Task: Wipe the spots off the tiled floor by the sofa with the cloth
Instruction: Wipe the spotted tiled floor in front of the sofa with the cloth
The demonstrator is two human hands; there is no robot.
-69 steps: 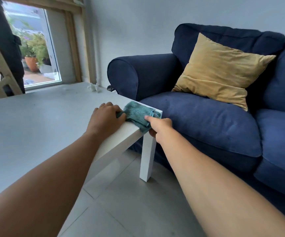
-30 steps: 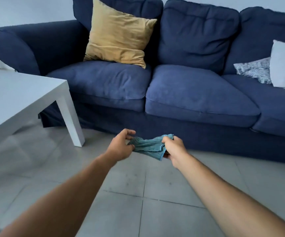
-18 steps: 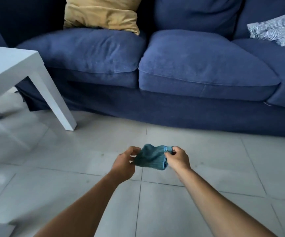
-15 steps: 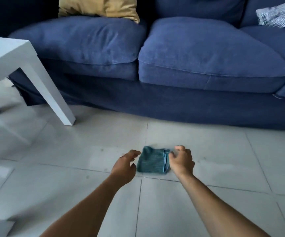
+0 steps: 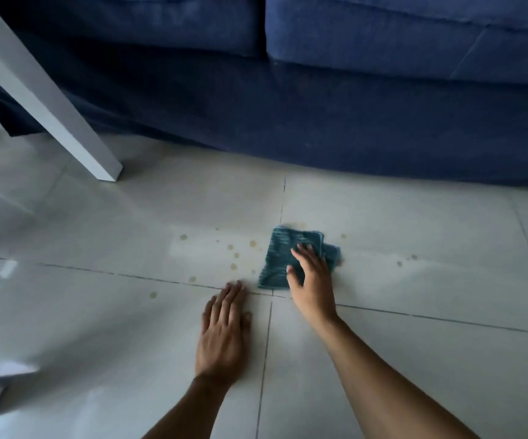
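Note:
A folded teal cloth [image 5: 283,251] lies flat on the pale tiled floor [image 5: 129,223] in front of the dark blue sofa [image 5: 351,115]. My right hand [image 5: 311,277] presses down on the cloth with fingers spread. My left hand [image 5: 224,331] rests palm-down on the bare tile just left of the cloth, holding nothing. Several small brownish spots [image 5: 234,255] dot the tile left of the cloth. Two more spots [image 5: 407,260] sit to its right, and a faint smear [image 5: 300,224] shows at the cloth's far edge.
A white table leg [image 5: 66,122] stands on the floor at the upper left, slanting down from the corner. The sofa's skirt runs across the back. Dark grout lines cross near my hands.
The cloth went from held between both hands in the air down onto the floor. My left hand let go and now lies flat on the tile; my right hand presses the cloth.

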